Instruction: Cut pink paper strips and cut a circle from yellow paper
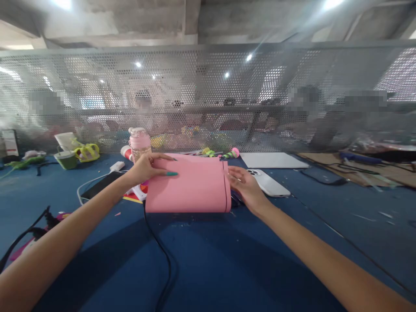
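Between my hands, a pink sheet [186, 186], which looks like craft foam or thick paper, is held above the blue table. Its right side curves over, and a narrow strip shows along that edge. My left hand [147, 168] grips the sheet near its upper left corner, with the thumb and a green-nailed finger lying over the front. At the right edge, my right hand [243, 184] pinches the sheet; its fingertips are partly hidden behind the strip. A pink bottle [139, 141] stands just behind my left hand. Close to my right hand lies a white phone [271, 184].
A black phone [100, 185] with a white cable lies at left, near a green cup [66, 159] and a yellow basket-like piece [87, 152]. A black cable [165, 251] crosses the table [208, 264]. White board [273, 160] and cardboard [390, 171] lie at right before a perforated screen [201, 95].
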Motion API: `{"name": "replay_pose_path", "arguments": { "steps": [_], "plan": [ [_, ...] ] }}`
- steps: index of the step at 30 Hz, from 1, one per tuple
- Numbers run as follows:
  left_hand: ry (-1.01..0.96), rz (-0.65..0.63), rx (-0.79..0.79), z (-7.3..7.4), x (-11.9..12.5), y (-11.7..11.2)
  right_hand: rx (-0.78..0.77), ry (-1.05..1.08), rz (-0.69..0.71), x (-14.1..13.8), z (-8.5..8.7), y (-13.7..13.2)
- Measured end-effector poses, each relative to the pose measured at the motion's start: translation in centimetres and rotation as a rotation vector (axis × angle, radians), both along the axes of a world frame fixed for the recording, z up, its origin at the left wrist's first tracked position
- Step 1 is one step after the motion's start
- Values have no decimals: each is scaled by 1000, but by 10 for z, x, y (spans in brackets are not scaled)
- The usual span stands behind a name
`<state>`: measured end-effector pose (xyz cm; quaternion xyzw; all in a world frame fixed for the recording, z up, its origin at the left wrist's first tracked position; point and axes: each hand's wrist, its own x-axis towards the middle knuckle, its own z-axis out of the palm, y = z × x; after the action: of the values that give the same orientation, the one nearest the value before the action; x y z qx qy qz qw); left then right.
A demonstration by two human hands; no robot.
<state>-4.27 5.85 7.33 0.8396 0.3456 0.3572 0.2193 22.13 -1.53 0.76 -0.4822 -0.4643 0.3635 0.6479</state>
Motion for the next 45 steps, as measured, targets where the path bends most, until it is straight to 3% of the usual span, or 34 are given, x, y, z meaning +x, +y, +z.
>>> {"name": "replay_pose_path", "arguments": {
  "steps": [4,8,12,17,24,29,45],
  "plan": [
    [-51,7,-107,-6,7,-3,-64,212,187,-5,10,-8],
    [-84,57,-204,-23,17,-6,-133,200,144,-4,6,-7],
    [-94,108,-245,-54,24,-4,-177,158,87,7,-8,5],
    [-178,73,-355,-79,28,0,-185,103,66,16,-17,14],
    [-256,100,-296,-81,30,-3,-166,28,-5,16,-20,12],
    [-234,211,-214,-80,32,-8,-165,16,-89,19,-20,12],
    [-389,223,-323,-86,33,-2,-61,48,46,15,-17,8]
  ]
}}
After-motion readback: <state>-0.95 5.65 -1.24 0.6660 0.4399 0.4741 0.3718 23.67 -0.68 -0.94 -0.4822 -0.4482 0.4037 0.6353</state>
